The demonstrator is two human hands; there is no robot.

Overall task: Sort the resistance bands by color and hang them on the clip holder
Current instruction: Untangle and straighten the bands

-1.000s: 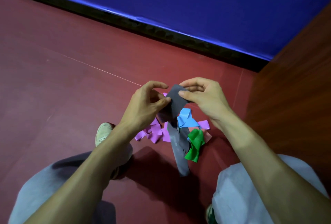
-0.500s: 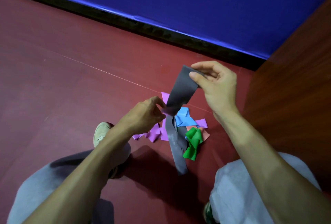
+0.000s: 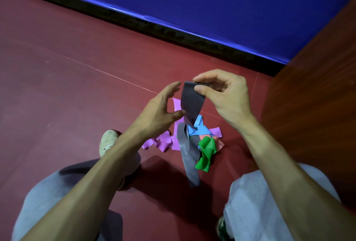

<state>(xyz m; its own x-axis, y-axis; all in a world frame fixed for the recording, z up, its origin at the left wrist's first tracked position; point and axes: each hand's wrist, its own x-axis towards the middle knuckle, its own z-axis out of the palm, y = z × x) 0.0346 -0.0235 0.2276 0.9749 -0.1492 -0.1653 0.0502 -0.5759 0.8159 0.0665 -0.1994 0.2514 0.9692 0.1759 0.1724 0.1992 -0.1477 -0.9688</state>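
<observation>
My right hand point(image 3: 229, 98) pinches the top edge of a dark grey band point(image 3: 191, 104) between thumb and forefinger and holds it up over the pile. The band's lower end hangs down into the pile. My left hand point(image 3: 159, 113) is just left of it with fingers spread, the thumb tip touching the band's lower left edge. On the floor beneath lie purple bands point(image 3: 163, 142), a light blue band point(image 3: 200, 128), a green band point(image 3: 207, 152), a salmon band point(image 3: 219, 144) and a long grey strip point(image 3: 187, 157). No clip holder is in view.
The pile sits on a dark red floor point(image 3: 67, 86) between my knees. My shoe point(image 3: 107, 140) is left of it. A blue padded wall point(image 3: 212, 5) with a black base runs along the back. A brown wooden panel point(image 3: 317, 86) stands close on the right.
My left hand has let go of the grey band's lower part and spread its fingers, moving up beside it. My right hand has come back down and left a little, still pinching the band's top.
</observation>
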